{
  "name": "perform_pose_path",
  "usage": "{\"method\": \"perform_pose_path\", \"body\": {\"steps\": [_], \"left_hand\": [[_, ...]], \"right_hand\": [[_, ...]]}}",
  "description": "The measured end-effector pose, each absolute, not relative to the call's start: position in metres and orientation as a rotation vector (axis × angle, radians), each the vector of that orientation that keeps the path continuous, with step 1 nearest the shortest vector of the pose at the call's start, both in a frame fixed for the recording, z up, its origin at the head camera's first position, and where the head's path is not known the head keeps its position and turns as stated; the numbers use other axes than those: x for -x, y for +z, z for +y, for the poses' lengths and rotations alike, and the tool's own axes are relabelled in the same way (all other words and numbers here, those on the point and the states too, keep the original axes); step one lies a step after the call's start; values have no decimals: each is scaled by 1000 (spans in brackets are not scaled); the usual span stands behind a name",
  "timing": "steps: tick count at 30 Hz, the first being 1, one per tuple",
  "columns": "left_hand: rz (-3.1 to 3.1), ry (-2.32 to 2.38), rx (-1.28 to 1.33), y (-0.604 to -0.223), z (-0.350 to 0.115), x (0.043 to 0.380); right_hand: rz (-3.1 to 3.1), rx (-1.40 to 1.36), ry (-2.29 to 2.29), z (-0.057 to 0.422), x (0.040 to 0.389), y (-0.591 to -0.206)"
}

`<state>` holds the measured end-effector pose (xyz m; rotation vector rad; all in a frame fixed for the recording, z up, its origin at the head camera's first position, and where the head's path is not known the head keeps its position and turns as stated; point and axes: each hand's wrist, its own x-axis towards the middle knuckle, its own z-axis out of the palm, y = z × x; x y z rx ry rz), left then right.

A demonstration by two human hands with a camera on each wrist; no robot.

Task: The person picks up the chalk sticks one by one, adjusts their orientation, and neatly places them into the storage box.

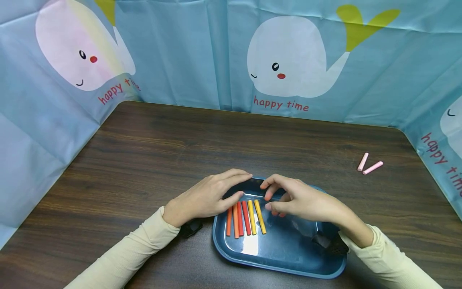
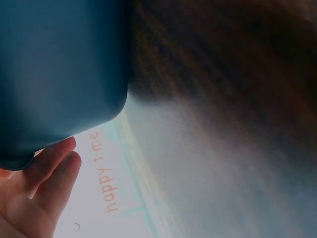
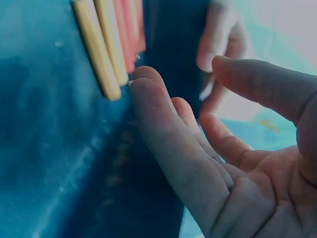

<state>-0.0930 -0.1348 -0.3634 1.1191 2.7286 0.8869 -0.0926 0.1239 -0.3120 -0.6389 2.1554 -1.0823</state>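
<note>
A dark blue tray [image 1: 285, 257] holds several slim chalk-like sticks, side by side: orange sticks [image 1: 236, 220], red sticks [image 1: 246, 218] and yellow sticks [image 1: 260, 216]. At its far left corner my left hand [image 1: 213, 192] holds the wall, thumb over the inside and fingers along the far rim. The left wrist view shows fingertips against the tray's outer side [image 2: 64, 59]. Over the tray's far part, right of the yellow sticks, hovers my right hand [image 1: 299, 198]. Its fingers are loosely bent, thumb apart, with nothing between them in the right wrist view.
Two pink sticks [image 1: 368, 163] lie on the dark wooden table [image 1: 173, 148], beyond the tray to the right. A light blue curtain [image 1: 187, 52] printed with whales stands along the table's back and sides.
</note>
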Motion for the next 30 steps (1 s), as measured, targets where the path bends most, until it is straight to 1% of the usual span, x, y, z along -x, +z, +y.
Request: {"method": "perform_pose_path", "body": {"steps": [14,23,30], "left_hand": [[2739,880,-1127,-364,-134,94],[2752,869,-1121,-365,-134,93],[2756,859,-1133,-364,-134,93]], "right_hand": [[2232,624,-1194,149,96,-292],[2311,560,-1215,160,97,-284],[2348,574,-1261,173,97,-283]]}}
